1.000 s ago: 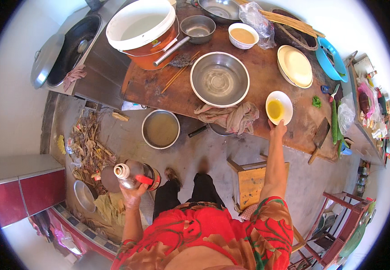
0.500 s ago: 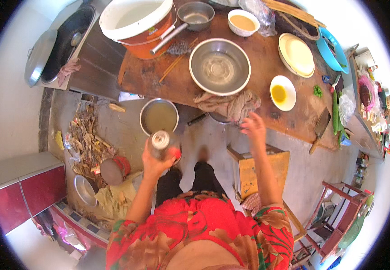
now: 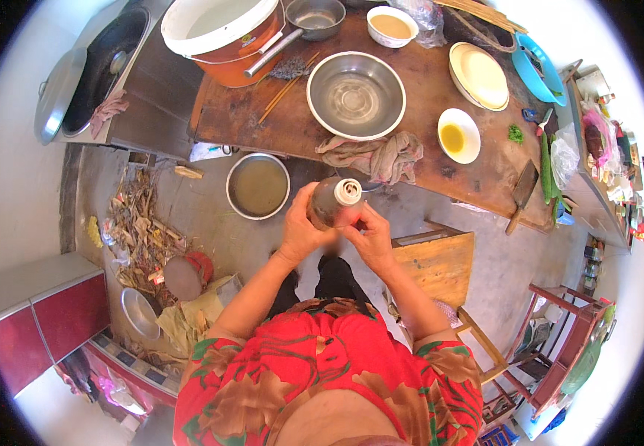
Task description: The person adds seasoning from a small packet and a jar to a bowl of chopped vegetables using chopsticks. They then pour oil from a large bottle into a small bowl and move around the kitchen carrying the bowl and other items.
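A: What are the hands doing?

B: The left hand [image 3: 301, 229] is wrapping around the body of a dark glass bottle with a pale cap [image 3: 334, 202], at the centre of the frame, tilted and held above the grey concrete floor [image 3: 478, 260]. The right hand [image 3: 370, 236] is gripping the same bottle from the other side, its fingers [image 3: 366, 215] lying just under the cap.

A: What could be going wrong here?

B: I judge the bottle is hanging over bare floor, not over the brown wooden worktop [image 3: 426, 104], so a slip would be dropping glass onto concrete. If the cap is sitting loose, the tilt could be spilling liquid onto the dark trousers below.

A: And around it?

B: A round metal pan of murky liquid [image 3: 258, 186] is standing on the floor to the left, near enough to be splashed. Above, a crumpled grey-brown cloth [image 3: 377, 156] is hanging over the worktop edge, a white bowl of yellow oil [image 3: 458, 136] sitting near that edge, where an elbow could be knocking it.
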Motion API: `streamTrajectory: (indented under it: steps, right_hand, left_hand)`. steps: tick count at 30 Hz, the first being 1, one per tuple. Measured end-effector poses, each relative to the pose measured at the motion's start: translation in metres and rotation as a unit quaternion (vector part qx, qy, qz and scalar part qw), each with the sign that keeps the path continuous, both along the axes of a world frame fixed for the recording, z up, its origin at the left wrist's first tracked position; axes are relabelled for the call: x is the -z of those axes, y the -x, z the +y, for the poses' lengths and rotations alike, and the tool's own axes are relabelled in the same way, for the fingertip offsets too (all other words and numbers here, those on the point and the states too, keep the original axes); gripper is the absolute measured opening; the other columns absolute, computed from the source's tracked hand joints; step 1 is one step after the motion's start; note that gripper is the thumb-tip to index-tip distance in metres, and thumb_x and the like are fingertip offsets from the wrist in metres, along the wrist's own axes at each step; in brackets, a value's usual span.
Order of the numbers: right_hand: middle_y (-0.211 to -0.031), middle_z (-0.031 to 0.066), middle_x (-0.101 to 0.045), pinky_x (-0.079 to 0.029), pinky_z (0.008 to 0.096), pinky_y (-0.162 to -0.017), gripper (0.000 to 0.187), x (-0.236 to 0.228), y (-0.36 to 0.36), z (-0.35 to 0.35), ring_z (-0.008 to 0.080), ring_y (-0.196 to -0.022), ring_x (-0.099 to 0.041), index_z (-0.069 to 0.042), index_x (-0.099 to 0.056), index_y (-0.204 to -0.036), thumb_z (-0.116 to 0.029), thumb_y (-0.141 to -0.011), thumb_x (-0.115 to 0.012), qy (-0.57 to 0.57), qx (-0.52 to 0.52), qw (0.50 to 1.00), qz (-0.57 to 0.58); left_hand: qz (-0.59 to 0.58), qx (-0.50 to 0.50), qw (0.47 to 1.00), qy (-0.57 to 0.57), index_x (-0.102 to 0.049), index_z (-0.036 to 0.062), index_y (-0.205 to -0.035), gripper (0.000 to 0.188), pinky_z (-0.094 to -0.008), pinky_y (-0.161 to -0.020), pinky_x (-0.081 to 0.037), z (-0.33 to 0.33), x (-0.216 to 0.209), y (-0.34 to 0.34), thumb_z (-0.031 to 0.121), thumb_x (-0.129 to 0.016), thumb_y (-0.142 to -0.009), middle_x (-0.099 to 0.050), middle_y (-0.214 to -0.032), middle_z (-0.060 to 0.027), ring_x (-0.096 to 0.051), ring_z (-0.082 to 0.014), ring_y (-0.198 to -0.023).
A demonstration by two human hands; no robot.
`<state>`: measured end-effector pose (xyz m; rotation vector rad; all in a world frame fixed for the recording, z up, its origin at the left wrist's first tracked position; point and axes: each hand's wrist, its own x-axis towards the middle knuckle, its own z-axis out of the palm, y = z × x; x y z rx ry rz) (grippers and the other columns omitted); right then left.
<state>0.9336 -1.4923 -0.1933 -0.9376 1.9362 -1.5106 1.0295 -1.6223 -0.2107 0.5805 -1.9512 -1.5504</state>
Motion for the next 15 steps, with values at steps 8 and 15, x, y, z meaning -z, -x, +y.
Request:
streamTrajectory:
  steps: [8,15]
  right_hand:
    - [-0.081,-0.0021,-0.056,-0.042,0.0223,-0.071,0.009,-0.022,0.050,0.026,0.0064,-0.076,-0.049,-0.005,-0.054,-0.081,-0.009,-0.085,-0.060,0.058,0.135,0.985,-0.092]
    - [-0.088,0.0027,-0.060,-0.042,0.0220,-0.067,0.017,-0.030,0.165,0.014,0.0079,-0.075,-0.051,-0.004,-0.057,-0.096,-0.020,-0.091,-0.054,0.105,0.266,0.956,0.062]
  left_hand:
    - [-0.037,0.085,0.994,0.054,-0.031,0.0025,-0.135,0.095,-0.0401,-0.105,-0.025,0.001,-0.016,0.009,0.021,-0.079,-0.054,-0.030,-0.139,-0.0166,-0.030,-0.0322,-0.128]
    - [-0.123,0.037,0.990,0.053,-0.053,0.0049,-0.114,0.054,-0.0377,-0.100,-0.034,0.000,0.026,-0.068,0.012,-0.073,-0.065,-0.044,-0.128,-0.0149,-0.041,-0.0309,-0.120]
